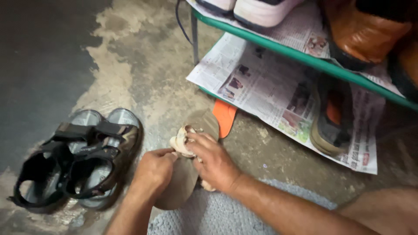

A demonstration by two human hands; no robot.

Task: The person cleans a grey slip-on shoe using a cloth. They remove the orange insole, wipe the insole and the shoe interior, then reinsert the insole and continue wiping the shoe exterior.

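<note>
Head view, looking down at a concrete floor. A flat brown insole lies lengthwise on the floor at centre, its near end beside a grey woven mat. A crumpled cream-coloured cloth is pressed against the upper face of the insole. The right hand lies over the cloth and insole, its grip closed on the cloth with the fingers curled round it. The left hand rests at the insole's left edge, its grip narrow, thumb and fingertips pinching the edge next to the cloth. An orange insole lies just beyond the far end of the brown one, partly tucked under it.

To the left, well apart from the hands, a pair of dark strapped sandals stands side by side on the floor. At upper right, a green metal shoe rack has both shelves lined with newspaper. The lower shelf carries a brown and orange shoe; the upper shelf carries white sneakers and an orange-brown bag.
</note>
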